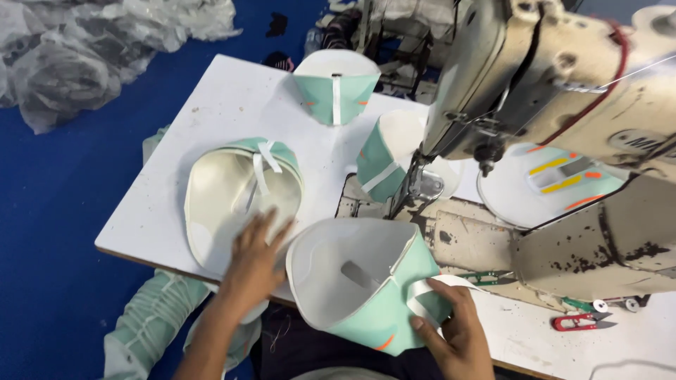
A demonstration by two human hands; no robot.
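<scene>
Mint shoe upper (366, 288) pinched between right fingers (431, 329)

White table (232, 105) across the frame's middle, over blue floor (63, 211). On it: mint shoe upper (243, 193) at centre left, another (336, 88) at upper centre, sewing machine (563, 141) at right, red snips (577, 322) at lower right. Plastic bags (77, 49) on floor, upper left.

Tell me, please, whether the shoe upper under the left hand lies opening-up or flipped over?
Opening-up: the shoe upper shows its pale lining, with the left hand resting on its near rim.
</scene>
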